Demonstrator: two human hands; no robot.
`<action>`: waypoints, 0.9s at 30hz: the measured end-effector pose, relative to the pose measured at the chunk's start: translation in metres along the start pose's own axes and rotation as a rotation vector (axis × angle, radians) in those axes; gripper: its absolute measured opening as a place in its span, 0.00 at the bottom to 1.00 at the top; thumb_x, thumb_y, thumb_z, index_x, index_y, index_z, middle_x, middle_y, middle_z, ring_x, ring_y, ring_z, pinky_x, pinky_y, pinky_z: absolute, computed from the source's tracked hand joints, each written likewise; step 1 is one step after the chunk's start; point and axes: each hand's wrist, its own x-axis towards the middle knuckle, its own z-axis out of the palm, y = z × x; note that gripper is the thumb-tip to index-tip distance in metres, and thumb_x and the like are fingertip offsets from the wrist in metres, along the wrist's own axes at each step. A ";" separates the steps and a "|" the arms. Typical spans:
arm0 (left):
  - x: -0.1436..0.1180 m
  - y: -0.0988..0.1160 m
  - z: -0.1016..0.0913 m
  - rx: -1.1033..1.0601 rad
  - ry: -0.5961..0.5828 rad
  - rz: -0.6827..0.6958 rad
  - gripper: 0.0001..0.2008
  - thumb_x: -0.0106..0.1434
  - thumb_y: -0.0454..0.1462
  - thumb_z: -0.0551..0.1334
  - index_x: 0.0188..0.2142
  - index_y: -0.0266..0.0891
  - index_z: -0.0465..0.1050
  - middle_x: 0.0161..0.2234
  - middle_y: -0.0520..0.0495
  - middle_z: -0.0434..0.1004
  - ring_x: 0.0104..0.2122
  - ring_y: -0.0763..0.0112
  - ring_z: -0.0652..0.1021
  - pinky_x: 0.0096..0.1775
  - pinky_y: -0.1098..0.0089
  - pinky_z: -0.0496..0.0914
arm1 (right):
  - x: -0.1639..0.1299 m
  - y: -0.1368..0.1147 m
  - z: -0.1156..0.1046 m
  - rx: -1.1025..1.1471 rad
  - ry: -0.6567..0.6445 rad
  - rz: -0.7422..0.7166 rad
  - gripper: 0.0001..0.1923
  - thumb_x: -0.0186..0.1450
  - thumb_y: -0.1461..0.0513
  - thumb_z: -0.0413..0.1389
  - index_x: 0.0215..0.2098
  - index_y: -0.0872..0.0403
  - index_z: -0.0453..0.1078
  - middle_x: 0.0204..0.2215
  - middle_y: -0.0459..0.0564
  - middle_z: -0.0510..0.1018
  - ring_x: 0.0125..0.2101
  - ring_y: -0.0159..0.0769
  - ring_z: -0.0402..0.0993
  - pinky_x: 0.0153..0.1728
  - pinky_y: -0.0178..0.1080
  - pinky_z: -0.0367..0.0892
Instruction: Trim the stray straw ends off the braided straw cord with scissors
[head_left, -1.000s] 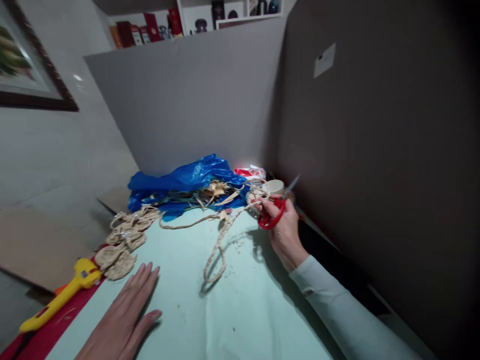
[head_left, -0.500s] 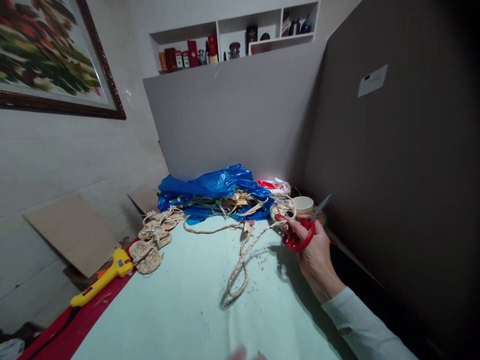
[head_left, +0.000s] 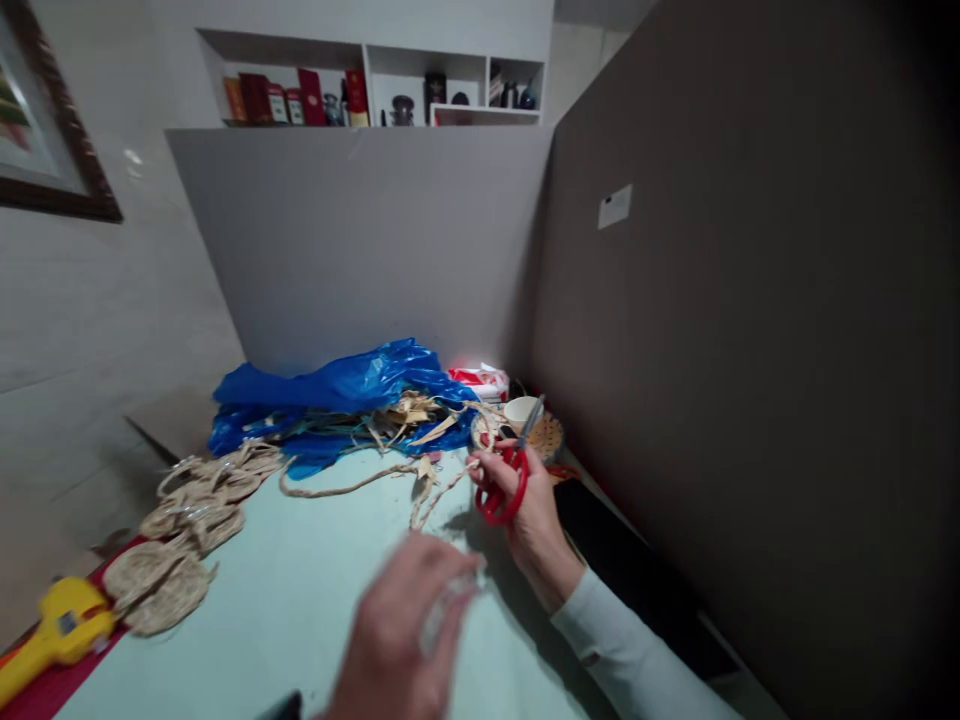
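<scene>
My right hand (head_left: 538,525) is closed around red-handled scissors (head_left: 498,497), blades pointing up and to the right, and it also pinches the end of a braided straw rope (head_left: 337,488). From there the rope trails left across the pale green table cover (head_left: 285,600). My left hand (head_left: 397,640) is raised in the foreground and motion-blurred, over the spot where the rope's loop lay. Something pale shows at its fingertips, but whether it grips it is unclear.
A blue plastic bag (head_left: 337,385) with straw strips lies at the back. Woven straw pieces (head_left: 187,500) and a yellow glue gun (head_left: 52,635) sit at the left. A white cup (head_left: 521,410) stands by a woven disc (head_left: 553,437). Upright panels (head_left: 750,350) close off the right and back.
My left hand left the table, dropped out of view, then rose blurred into the foreground over the rope loop. My right hand keeps the scissors and rope end. The camera swung around.
</scene>
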 end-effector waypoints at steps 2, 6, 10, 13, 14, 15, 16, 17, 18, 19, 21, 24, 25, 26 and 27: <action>0.047 0.003 -0.019 -0.006 0.106 -0.179 0.11 0.70 0.38 0.61 0.51 0.42 0.73 0.52 0.41 0.76 0.50 0.54 0.76 0.53 0.47 0.70 | -0.008 0.001 0.007 -0.013 -0.042 0.027 0.28 0.47 0.57 0.74 0.37 0.52 0.63 0.24 0.41 0.78 0.23 0.32 0.77 0.27 0.32 0.73; 0.075 -0.007 -0.038 -0.181 0.032 -0.424 0.10 0.64 0.39 0.65 0.45 0.42 0.75 0.44 0.43 0.80 0.44 0.54 0.78 0.48 0.54 0.71 | -0.023 0.003 0.018 -0.038 -0.134 0.107 0.28 0.48 0.56 0.74 0.37 0.51 0.63 0.23 0.42 0.79 0.22 0.31 0.76 0.27 0.32 0.71; 0.066 -0.014 -0.039 -0.398 -0.078 -0.602 0.13 0.64 0.46 0.61 0.39 0.40 0.76 0.25 0.54 0.74 0.21 0.71 0.70 0.25 0.70 0.65 | -0.031 0.002 0.020 -0.064 -0.198 0.187 0.30 0.47 0.56 0.75 0.38 0.51 0.62 0.24 0.42 0.79 0.23 0.32 0.76 0.28 0.33 0.71; 0.061 -0.014 -0.046 -0.495 -0.139 -0.694 0.18 0.61 0.52 0.63 0.35 0.39 0.76 0.24 0.55 0.71 0.17 0.78 0.59 0.20 0.74 0.52 | -0.034 0.003 0.018 -0.086 -0.230 0.242 0.30 0.48 0.57 0.75 0.39 0.52 0.63 0.25 0.42 0.79 0.23 0.31 0.77 0.28 0.33 0.71; 0.058 -0.015 -0.050 -0.516 -0.157 -0.716 0.19 0.61 0.53 0.64 0.34 0.39 0.76 0.24 0.55 0.71 0.18 0.78 0.58 0.20 0.74 0.50 | -0.036 0.003 0.017 -0.094 -0.252 0.257 0.30 0.49 0.57 0.75 0.40 0.52 0.63 0.25 0.42 0.79 0.22 0.31 0.76 0.27 0.32 0.71; 0.056 -0.016 -0.053 -0.530 -0.168 -0.737 0.19 0.60 0.53 0.64 0.34 0.39 0.77 0.23 0.55 0.70 0.18 0.79 0.57 0.21 0.74 0.49 | -0.037 0.004 0.017 -0.099 -0.280 0.270 0.29 0.50 0.57 0.75 0.40 0.52 0.63 0.25 0.41 0.79 0.22 0.30 0.76 0.27 0.32 0.71; 0.053 -0.017 -0.057 -0.545 -0.175 -0.761 0.20 0.60 0.54 0.64 0.34 0.39 0.77 0.22 0.56 0.69 0.18 0.78 0.56 0.21 0.74 0.48 | -0.039 0.006 0.017 -0.101 -0.312 0.285 0.29 0.50 0.57 0.75 0.41 0.52 0.63 0.25 0.41 0.79 0.22 0.29 0.75 0.26 0.31 0.70; 0.049 -0.019 -0.060 -0.563 -0.180 -0.792 0.20 0.60 0.54 0.64 0.34 0.39 0.77 0.22 0.57 0.67 0.19 0.78 0.55 0.21 0.74 0.47 | -0.041 0.008 0.018 -0.097 -0.340 0.301 0.29 0.51 0.57 0.75 0.41 0.52 0.63 0.25 0.41 0.79 0.21 0.28 0.75 0.25 0.30 0.69; 0.046 -0.020 -0.063 -0.582 -0.186 -0.826 0.21 0.60 0.55 0.65 0.34 0.39 0.77 0.21 0.57 0.65 0.19 0.78 0.54 0.22 0.73 0.46 | -0.043 0.010 0.018 -0.089 -0.355 0.322 0.28 0.51 0.58 0.75 0.41 0.52 0.63 0.25 0.41 0.79 0.21 0.27 0.74 0.25 0.29 0.69; 0.042 -0.021 -0.065 -0.598 -0.193 -0.857 0.22 0.60 0.56 0.65 0.33 0.39 0.77 0.20 0.58 0.62 0.20 0.77 0.54 0.22 0.73 0.45 | -0.045 0.012 0.019 -0.080 -0.359 0.345 0.29 0.50 0.58 0.75 0.40 0.52 0.63 0.26 0.41 0.79 0.21 0.27 0.74 0.25 0.29 0.69; 0.037 -0.022 -0.068 -0.611 -0.208 -0.903 0.23 0.59 0.57 0.65 0.31 0.38 0.76 0.19 0.60 0.56 0.21 0.76 0.52 0.23 0.72 0.45 | -0.048 0.016 0.021 -0.073 -0.347 0.389 0.30 0.49 0.59 0.76 0.40 0.53 0.64 0.26 0.41 0.79 0.21 0.26 0.74 0.24 0.28 0.69; 0.033 -0.025 -0.069 -0.606 -0.205 -0.907 0.23 0.59 0.57 0.65 0.32 0.39 0.78 0.20 0.58 0.56 0.23 0.74 0.54 0.24 0.72 0.47 | -0.050 0.019 0.022 -0.094 -0.348 0.439 0.30 0.49 0.58 0.76 0.41 0.53 0.64 0.26 0.41 0.79 0.20 0.26 0.75 0.23 0.27 0.70; 0.033 -0.026 -0.069 -0.609 -0.194 -0.906 0.22 0.59 0.56 0.66 0.32 0.39 0.79 0.21 0.57 0.58 0.23 0.73 0.55 0.25 0.72 0.49 | -0.049 0.019 0.021 -0.106 -0.354 0.448 0.30 0.49 0.58 0.76 0.41 0.53 0.64 0.26 0.42 0.79 0.20 0.26 0.76 0.23 0.27 0.70; 0.032 -0.027 -0.069 -0.612 -0.182 -0.905 0.21 0.59 0.56 0.66 0.32 0.40 0.79 0.22 0.56 0.60 0.24 0.72 0.58 0.25 0.72 0.51 | -0.048 0.019 0.020 -0.119 -0.355 0.450 0.30 0.50 0.57 0.75 0.41 0.53 0.64 0.26 0.42 0.79 0.21 0.27 0.76 0.24 0.27 0.71; 0.032 -0.029 -0.068 -0.616 -0.170 -0.902 0.20 0.59 0.55 0.67 0.32 0.41 0.80 0.22 0.55 0.63 0.25 0.72 0.60 0.26 0.73 0.54 | -0.047 0.018 0.020 -0.132 -0.353 0.440 0.29 0.52 0.57 0.75 0.42 0.53 0.63 0.26 0.42 0.79 0.22 0.27 0.77 0.25 0.28 0.72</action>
